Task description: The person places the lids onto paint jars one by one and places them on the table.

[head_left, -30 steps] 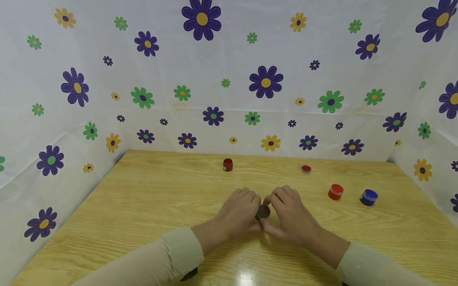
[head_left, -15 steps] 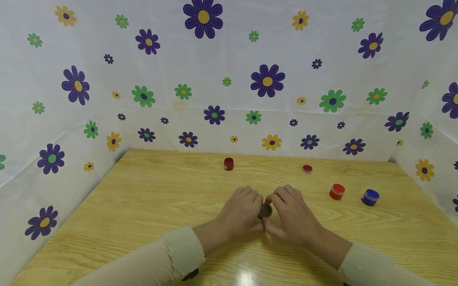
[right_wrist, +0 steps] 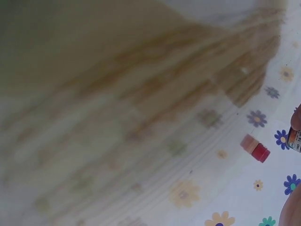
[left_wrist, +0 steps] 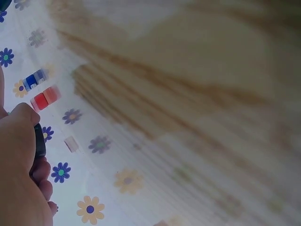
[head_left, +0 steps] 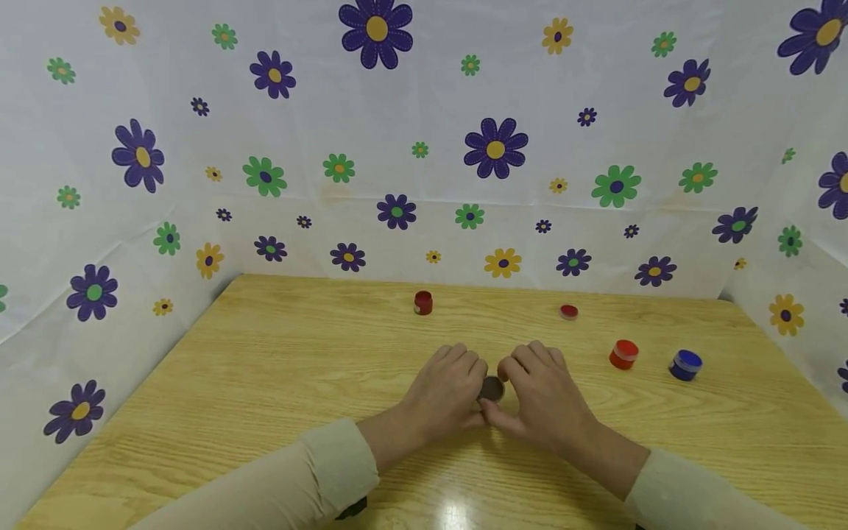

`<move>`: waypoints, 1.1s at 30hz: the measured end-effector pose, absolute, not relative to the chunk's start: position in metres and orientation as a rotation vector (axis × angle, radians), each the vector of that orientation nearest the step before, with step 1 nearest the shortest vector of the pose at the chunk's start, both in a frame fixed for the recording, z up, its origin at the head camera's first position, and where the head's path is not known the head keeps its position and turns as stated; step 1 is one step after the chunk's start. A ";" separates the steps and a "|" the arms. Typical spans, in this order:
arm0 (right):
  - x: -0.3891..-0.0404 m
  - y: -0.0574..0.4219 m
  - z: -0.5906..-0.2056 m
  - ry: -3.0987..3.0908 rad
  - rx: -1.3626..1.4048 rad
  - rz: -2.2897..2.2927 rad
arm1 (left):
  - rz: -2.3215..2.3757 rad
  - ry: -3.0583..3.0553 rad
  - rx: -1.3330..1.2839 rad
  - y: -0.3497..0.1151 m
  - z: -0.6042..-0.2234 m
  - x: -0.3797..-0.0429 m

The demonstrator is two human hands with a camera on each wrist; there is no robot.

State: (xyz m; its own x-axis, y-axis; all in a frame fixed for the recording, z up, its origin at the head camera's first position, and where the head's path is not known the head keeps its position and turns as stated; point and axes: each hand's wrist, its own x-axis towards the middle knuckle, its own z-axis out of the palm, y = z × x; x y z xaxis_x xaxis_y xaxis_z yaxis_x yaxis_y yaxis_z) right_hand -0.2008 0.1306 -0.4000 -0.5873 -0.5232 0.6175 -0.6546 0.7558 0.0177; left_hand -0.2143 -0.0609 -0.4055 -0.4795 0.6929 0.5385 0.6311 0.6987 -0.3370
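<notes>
A small dark jar with a round dark top is held between both hands, just above or on the table. My left hand grips it from the left, its fingers curled round the side. From the right, my right hand has its thumb and curled forefinger at the top edge of the jar. In the left wrist view the jar shows as a dark shape in the left hand. A printed label faces the right wrist view on the jar.
On the wooden table, an open dark-red jar stands at the back, and a red lid lies to its right. A red jar and a blue jar stand at the right. Flowered cloth surrounds the table.
The right forefinger has shifted slightly right along the jar's edge, and the thumb has moved a little left and up. The left hand keeps its hold; the other jars stay put.
</notes>
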 end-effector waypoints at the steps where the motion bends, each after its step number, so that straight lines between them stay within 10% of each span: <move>1: -0.201 0.131 -0.400 -2.340 0.875 0.277 | 0.113 -2.238 -1.009 -0.061 -0.406 -0.215; 33: -0.200 0.131 -0.401 -2.382 0.876 0.300 | -0.040 -2.319 -0.986 -0.059 -0.405 -0.214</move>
State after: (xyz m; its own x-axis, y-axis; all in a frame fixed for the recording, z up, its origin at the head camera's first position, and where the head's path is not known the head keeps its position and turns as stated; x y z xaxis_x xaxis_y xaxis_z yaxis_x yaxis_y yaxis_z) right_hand -0.2000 0.1313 -0.4008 -0.6175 -0.5208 0.5895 -0.6508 0.7592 -0.0111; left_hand -0.2136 -0.0592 -0.4045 -0.5357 0.6433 0.5469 0.6617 0.7222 -0.2013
